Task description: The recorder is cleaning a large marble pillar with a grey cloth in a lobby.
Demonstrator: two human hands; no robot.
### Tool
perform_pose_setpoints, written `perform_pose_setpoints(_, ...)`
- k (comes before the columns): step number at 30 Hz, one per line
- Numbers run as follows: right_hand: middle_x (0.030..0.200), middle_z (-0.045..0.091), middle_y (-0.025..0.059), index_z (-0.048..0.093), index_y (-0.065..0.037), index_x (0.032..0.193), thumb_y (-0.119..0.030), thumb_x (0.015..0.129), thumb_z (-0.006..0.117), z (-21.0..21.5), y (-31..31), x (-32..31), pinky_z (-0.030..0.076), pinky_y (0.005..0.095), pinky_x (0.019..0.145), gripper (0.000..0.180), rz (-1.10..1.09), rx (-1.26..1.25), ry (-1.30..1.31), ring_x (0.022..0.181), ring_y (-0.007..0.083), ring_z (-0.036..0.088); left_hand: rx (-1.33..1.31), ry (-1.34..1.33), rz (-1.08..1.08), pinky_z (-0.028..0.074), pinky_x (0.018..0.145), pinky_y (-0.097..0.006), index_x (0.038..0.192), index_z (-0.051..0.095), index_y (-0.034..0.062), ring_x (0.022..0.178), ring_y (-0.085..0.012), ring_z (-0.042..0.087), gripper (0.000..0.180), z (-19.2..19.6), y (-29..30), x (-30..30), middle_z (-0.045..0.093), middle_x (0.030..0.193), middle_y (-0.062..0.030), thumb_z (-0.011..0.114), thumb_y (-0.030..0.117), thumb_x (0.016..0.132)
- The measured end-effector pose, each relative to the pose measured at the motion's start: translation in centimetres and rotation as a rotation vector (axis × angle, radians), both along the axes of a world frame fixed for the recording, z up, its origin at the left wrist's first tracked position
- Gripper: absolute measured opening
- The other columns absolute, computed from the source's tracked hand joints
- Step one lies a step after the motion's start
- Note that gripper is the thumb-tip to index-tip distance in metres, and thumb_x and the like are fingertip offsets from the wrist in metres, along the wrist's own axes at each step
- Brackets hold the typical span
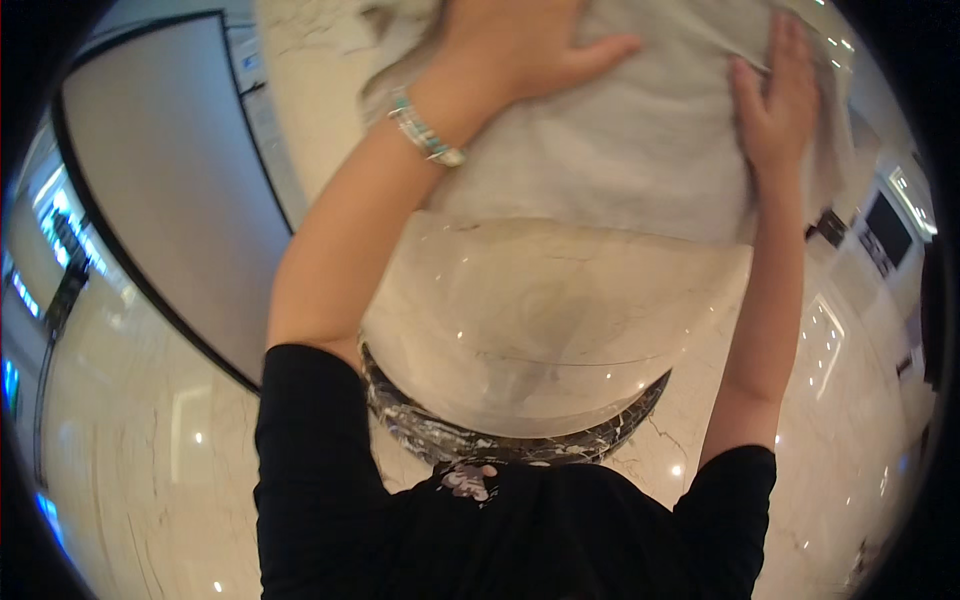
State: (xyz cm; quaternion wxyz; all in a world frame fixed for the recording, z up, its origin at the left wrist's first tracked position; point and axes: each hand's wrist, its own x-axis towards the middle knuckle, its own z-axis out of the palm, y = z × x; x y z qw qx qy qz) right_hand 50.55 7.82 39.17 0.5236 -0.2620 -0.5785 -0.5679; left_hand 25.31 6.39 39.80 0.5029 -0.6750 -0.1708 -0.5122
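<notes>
A light grey-beige cloth lies spread over the far part of a pale, glossy marble table. My left hand rests flat on the cloth near its left side, thumb stretched out to the right. The upper edge of the view cuts off its other fingers. A beaded bracelet circles my left wrist. Toward the cloth's right side, my right hand lies palm down with its thumb apart from the fingers, which point away from me. Soft creases run through the cloth, and its far end is out of view.
Dark veined marble curves along the table's near edge, close to my body. A large pale panel with a black frame stands at the left. A black stand is farther left. Shiny marble floor surrounds the table.
</notes>
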Motion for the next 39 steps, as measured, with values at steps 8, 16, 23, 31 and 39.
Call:
perform_pose_setpoints(8,0.135,0.032,0.0164,0.035,-0.008,0.131,-0.038,0.083,0.048,-3.4,-0.7,-0.6,0.022,0.0423,0.101,0.058,0.014,-0.102,0.083,0.125,0.0334,0.029,-0.080,-0.024,-0.192,0.021,0.102,-0.045,0.127,0.032,-0.0048,0.123,-0.0371,0.025,0.077,-2.8,1.2,0.0,0.032,0.130,-0.0206,0.058,0.041,0.072)
perform_pose_setpoints(16,0.137,0.028,0.0184,0.031,-0.005,0.133,-0.035,0.082,0.048,-8.5,-2.1,-1.3,0.019,0.0429,0.102,0.061,-0.012,-0.172,0.072,0.126,0.0356,0.026,-0.197,-0.081,-0.195,0.025,0.099,-0.048,0.128,0.038,0.0083,0.126,-0.0317,0.026,0.076,-8.9,1.4,0.1,0.029,0.138,-0.0111,0.062,0.047,0.067)
perform_pose_setpoints(23,0.139,0.024,0.0186,0.026,-0.003,0.134,-0.030,0.082,0.048,-11.3,-2.7,-2.3,0.016,0.0430,0.103,0.063,-0.050,-0.241,0.097,0.128,0.0360,0.022,-0.233,-0.054,-0.257,0.023,0.101,-0.048,0.129,0.037,0.0083,0.127,-0.0317,0.024,0.078,-11.3,1.9,-0.3,0.028,0.138,-0.0107,0.062,0.047,0.066)
perform_pose_setpoints(31,0.139,0.021,0.0198,0.023,-0.002,0.135,-0.025,0.082,0.047,-11.3,-3.2,-2.5,0.015,0.0426,0.104,0.062,-0.096,-0.265,0.096,0.128,0.0364,0.020,-0.208,-0.058,-0.293,0.025,0.101,-0.044,0.129,0.035,0.0053,0.127,-0.0326,0.023,0.080,-11.5,2.3,0.0,0.026,0.139,-0.0131,0.062,0.046,0.066)
perform_pose_setpoints(39,0.140,0.020,0.0201,0.023,-0.001,0.135,-0.024,0.083,0.048,-11.7,-3.3,-2.5,0.014,0.0425,0.104,0.061,-0.096,-0.297,0.108,0.128,0.0360,0.020,-0.197,-0.040,-0.298,0.027,0.101,-0.040,0.129,0.034,0.0036,0.128,-0.0339,0.020,0.081,-11.7,2.5,0.1,0.024,0.139,-0.0147,0.063,0.045,0.066)
